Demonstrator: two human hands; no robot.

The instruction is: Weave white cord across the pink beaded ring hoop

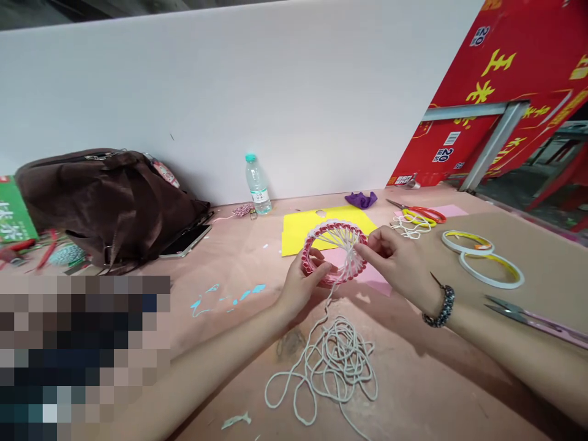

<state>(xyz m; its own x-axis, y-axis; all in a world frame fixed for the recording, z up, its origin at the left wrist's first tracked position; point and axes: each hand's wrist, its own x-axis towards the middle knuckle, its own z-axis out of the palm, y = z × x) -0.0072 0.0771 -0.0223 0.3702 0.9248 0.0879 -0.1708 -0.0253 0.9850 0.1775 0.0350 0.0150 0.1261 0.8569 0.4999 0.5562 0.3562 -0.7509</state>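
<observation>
My left hand (305,278) grips the lower left of a round ring wrapped in red and white (309,257), which has white cord (337,240) strung across its opening like spokes. My right hand (386,260) pinches the cord at the ring's right side, where the strands gather. One strand hangs from the ring down to a loose pile of white cord (326,373) on the pink-brown tabletop (239,331). Beneath the ring lie a yellow paper sheet (305,229) and a pink paper sheet (379,285).
Red-handled scissors (422,214) and a small white cord tangle (408,228) lie beyond my right hand. Tape rolls (491,269) and long metal scissors (519,315) sit to the right. A brown bag (105,208), a phone (186,241) and a water bottle (257,187) stand at the back left.
</observation>
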